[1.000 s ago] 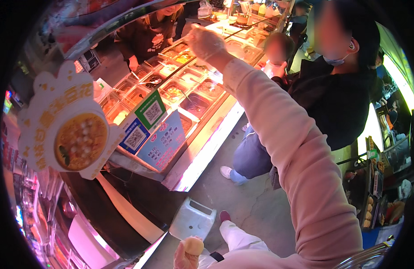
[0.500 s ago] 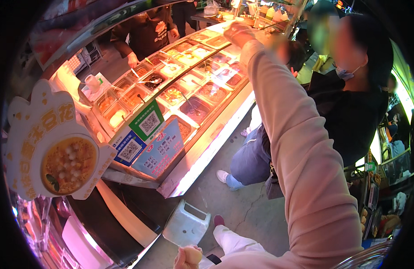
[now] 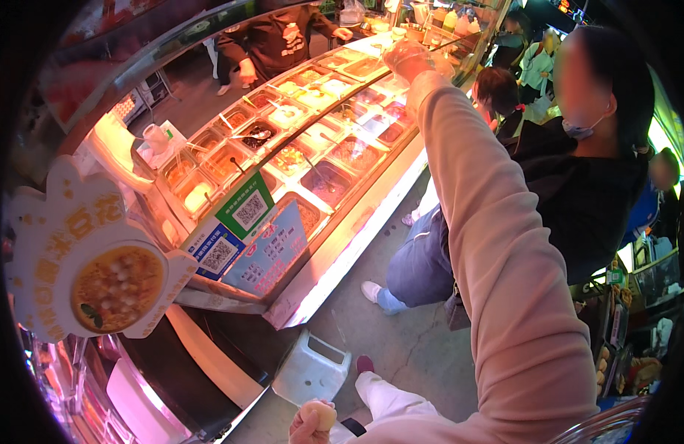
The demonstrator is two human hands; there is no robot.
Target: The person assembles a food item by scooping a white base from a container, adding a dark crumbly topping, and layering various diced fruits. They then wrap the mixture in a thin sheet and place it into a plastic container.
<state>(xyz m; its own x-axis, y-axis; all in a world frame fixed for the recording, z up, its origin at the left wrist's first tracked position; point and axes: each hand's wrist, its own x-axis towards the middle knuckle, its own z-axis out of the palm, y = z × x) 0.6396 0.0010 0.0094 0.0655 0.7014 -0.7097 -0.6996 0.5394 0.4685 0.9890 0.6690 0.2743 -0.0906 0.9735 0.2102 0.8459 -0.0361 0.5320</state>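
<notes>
At the near side, a little left of the middle, the left hand [image 3: 306, 427] has its fingers curled around a pale, rounded piece [image 3: 325, 416], short of the white stool [image 3: 311, 368]. It looks light, and probably soft enough to dent or tear under a hard squeeze; whether its skin is slippery I cannot tell. A loose hold around its sides, with the 4 fingers cupping and the thumb barely pressing, should suit it best. On the far side, the right hand [image 3: 410, 61] is stretched over the tabletop [image 3: 349, 231] with its food pans [image 3: 354, 180]; glare and blur hide whether its fingers pinch anything.
</notes>
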